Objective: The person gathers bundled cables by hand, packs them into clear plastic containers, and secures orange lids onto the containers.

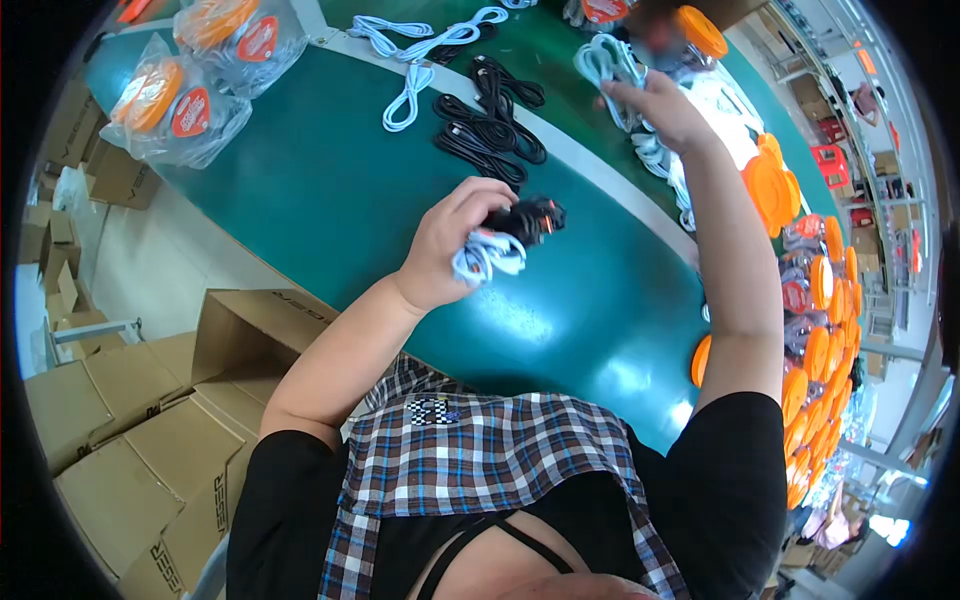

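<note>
We record white cables [490, 257], black cables [538, 217], a green tabletop [320, 180], orange lids [770, 195], red labels [190, 112], brown cartons [135, 465] with black lettering [166, 570], a black shirt [725, 485] and a black, white, blue and brown plaid apron [480, 470].

Nearer the body and rightward of the black cables [487, 130], the bench [610, 290] gives a hand wide passage. Straight nearer from those cables, the left hand [445, 245] obstructs; to their left, white cables [418, 76] crowd, then a lane reaches bagged jars [190, 112].
</note>
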Available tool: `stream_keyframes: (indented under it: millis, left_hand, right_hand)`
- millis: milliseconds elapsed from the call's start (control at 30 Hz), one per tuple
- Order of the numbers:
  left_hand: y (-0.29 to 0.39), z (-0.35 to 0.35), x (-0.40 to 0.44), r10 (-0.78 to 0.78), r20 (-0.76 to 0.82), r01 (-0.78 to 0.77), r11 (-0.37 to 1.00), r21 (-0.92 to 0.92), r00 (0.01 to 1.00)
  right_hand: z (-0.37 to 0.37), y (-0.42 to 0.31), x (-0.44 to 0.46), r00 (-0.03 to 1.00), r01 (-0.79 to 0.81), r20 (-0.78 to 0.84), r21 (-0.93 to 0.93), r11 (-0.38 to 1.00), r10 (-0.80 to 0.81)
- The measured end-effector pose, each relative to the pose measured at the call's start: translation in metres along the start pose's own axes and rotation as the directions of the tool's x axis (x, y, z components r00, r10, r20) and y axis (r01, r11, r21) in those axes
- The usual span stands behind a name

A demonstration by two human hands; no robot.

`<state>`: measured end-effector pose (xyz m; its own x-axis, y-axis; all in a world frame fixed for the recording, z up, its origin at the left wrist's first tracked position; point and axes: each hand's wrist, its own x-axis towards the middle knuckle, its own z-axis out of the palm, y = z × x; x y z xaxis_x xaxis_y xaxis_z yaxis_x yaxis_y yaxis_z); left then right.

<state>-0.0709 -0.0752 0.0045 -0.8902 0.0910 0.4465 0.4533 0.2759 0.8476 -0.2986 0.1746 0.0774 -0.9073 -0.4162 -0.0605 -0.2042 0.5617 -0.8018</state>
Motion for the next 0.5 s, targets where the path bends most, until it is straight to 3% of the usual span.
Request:
stream_keyframes:
  millis: [33,100,167,267,300,433,500]
  left_hand:
    - [0.005,0.002,-0.001,0.106,0.012,-0.107,0.988,0.107,0.994]
    - [0.015,0.007,-0.004,0.314,0.074,-0.322,0.897,0.303,0.946]
    - [0.022,0.011,-0.006,0.402,0.144,-0.427,0.842,0.329,0.904]
    - [0.031,0.021,-0.008,0.595,0.264,-0.648,0.650,0.397,0.759]
    - [0.035,0.025,-0.010,0.631,0.291,-0.691,0.602,0.399,0.719]
    - [0.051,0.036,-0.021,0.514,0.416,-0.643,0.713,0.279,0.750]
    - [0.057,0.040,-0.026,0.459,0.445,-0.619,0.709,0.337,0.769]
  right_hand:
    - [0.007,-0.013,-0.025,1.000,-0.012,-0.017,0.004,1.000,0.012]
    - [0.022,-0.041,-0.072,0.964,-0.185,0.241,0.292,0.938,0.115]
    - [0.047,-0.040,-0.112,0.943,-0.205,0.326,0.395,0.896,0.071]
    - [0.081,-0.025,-0.161,0.811,-0.399,0.559,0.310,0.863,0.174]
    - [0.084,-0.027,-0.174,0.820,-0.400,0.544,0.322,0.858,0.178]
    - [0.089,-0.035,-0.215,0.730,-0.460,0.664,0.301,0.835,0.162]
    - [0.085,-0.035,-0.227,0.748,-0.455,0.652,0.363,0.813,0.127]
